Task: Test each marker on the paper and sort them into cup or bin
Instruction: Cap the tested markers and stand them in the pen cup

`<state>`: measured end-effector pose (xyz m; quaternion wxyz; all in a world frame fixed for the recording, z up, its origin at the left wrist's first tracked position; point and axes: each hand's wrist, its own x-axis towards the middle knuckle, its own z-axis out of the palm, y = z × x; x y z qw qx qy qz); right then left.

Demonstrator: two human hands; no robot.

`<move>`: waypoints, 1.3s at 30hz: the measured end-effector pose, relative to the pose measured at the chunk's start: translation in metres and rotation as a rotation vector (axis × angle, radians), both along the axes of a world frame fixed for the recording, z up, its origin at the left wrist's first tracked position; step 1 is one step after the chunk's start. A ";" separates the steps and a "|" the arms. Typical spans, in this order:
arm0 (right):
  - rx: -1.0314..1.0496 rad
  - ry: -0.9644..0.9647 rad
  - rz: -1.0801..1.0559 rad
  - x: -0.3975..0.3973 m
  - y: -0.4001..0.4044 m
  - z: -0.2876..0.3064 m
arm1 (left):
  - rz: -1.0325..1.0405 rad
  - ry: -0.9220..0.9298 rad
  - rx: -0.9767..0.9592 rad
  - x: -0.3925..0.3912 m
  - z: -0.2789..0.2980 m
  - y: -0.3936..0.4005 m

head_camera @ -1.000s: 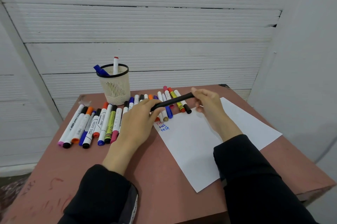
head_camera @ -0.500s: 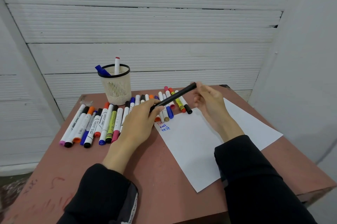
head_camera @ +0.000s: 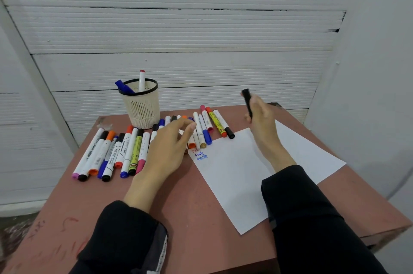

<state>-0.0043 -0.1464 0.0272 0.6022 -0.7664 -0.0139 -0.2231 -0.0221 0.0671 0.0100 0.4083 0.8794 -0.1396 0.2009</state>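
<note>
right hand [head_camera: 260, 117] grip clamped on slim black marker [head_camera: 247, 100] — upright, blurred — left hand [head_camera: 169, 146] loose, empty.

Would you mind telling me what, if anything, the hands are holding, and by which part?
The right hand grips a black marker round its lower part, the top sticking up. The left hand holds nothing.

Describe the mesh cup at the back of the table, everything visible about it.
The mesh cup is a cream, perforated pen holder that looks like plastic, with a black rim around its open top. It stands upright on the reddish-brown table near the far edge, just behind the row of markers. Two markers stand inside: a blue marker leaning left over the rim, and a white marker with a red end nearly upright. Neither hand touches it.
</note>
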 end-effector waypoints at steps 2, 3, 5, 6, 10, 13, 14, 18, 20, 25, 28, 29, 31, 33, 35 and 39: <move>-0.515 -0.072 -0.071 -0.001 0.007 -0.008 | -0.002 -0.018 -0.011 0.001 -0.002 0.000; -0.716 -0.120 -0.063 -0.001 0.011 -0.012 | -0.006 -0.034 -0.016 0.003 -0.004 0.000; -0.955 -0.171 0.015 -0.001 0.020 -0.018 | -0.018 -0.067 -0.015 0.005 -0.006 0.003; -0.985 -0.165 0.057 -0.002 0.023 -0.019 | -0.030 -0.076 -0.005 0.007 -0.008 0.004; -0.880 -0.150 0.232 -0.006 0.029 -0.019 | -0.165 -0.036 0.070 0.007 -0.012 0.000; -0.893 -0.119 0.326 -0.010 0.036 -0.022 | -0.108 -0.053 0.231 0.007 -0.014 0.000; -0.932 -0.115 0.311 -0.012 0.039 -0.021 | -0.067 -0.066 0.254 0.007 -0.013 0.001; -1.123 -0.283 0.134 -0.016 0.046 -0.019 | 0.029 -0.195 0.414 0.003 -0.005 0.009; -1.138 -0.352 0.128 -0.019 0.050 -0.018 | 0.104 -0.284 0.628 0.000 0.000 0.014; -1.188 -0.546 -0.015 -0.022 0.058 -0.018 | 0.147 -0.321 0.796 -0.001 0.003 0.021; -1.226 -0.639 -0.087 -0.021 0.058 -0.021 | 0.161 -0.333 0.807 0.003 0.001 0.022; -1.229 -0.659 -0.094 -0.021 0.058 -0.020 | 0.164 -0.297 0.832 0.002 0.002 0.021; -1.237 -0.700 -0.112 -0.021 0.057 -0.021 | 0.184 -0.240 0.851 0.001 0.002 0.014; -1.241 -0.717 -0.115 -0.020 0.055 -0.020 | 0.180 -0.194 0.773 0.006 -0.004 0.014; -1.180 -0.688 -0.107 -0.018 0.050 -0.018 | 0.193 -0.110 0.586 0.010 -0.003 0.019; -0.908 -0.372 -0.128 -0.016 0.033 -0.011 | 0.309 0.037 -0.179 0.018 0.001 0.038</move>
